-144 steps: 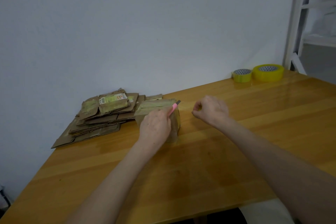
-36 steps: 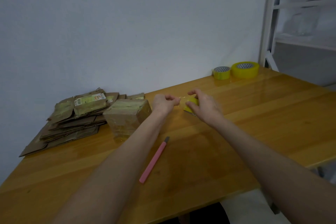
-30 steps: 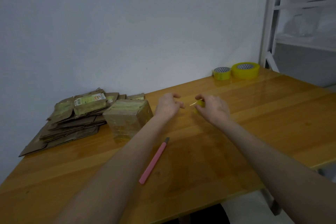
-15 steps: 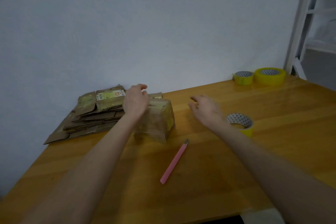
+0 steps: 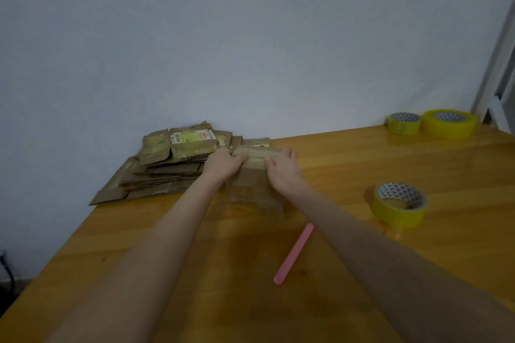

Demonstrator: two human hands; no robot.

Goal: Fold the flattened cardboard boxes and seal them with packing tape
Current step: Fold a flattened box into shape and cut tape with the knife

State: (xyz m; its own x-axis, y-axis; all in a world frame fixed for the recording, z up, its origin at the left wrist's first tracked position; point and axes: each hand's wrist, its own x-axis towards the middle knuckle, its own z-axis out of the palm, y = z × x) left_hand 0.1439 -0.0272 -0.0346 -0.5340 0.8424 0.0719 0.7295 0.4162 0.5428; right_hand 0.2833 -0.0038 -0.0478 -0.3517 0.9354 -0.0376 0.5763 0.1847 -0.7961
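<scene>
Cardboard under both palms: a person's left hand (image 5: pixel 223 166) curls its fingers (image 5: pixel 224 151) round the top left edge of a folded box (image 5: pixel 252 193), while the right hand (image 5: pixel 282 172) lays straighter, spread fingers (image 5: pixel 289 152) flat on the lid. The box stands on the wooden bench (image 5: pixel 223 301), just beside a stack of flattened boxes (image 5: pixel 167 164) against the wall. Its brown sides look creased, worn and glossy with clear tape, and the top strip shows yellowish. The step appears to be smoothing the seal. Done well, that means bracing the box with one hand and rubbing the tape outward from the seam and down over the edges, so no bubble or loose end lifts. A pink cutter (image 5: pixel 294 255) and a yellow tape roll (image 5: pixel 398 216) lie near.
</scene>
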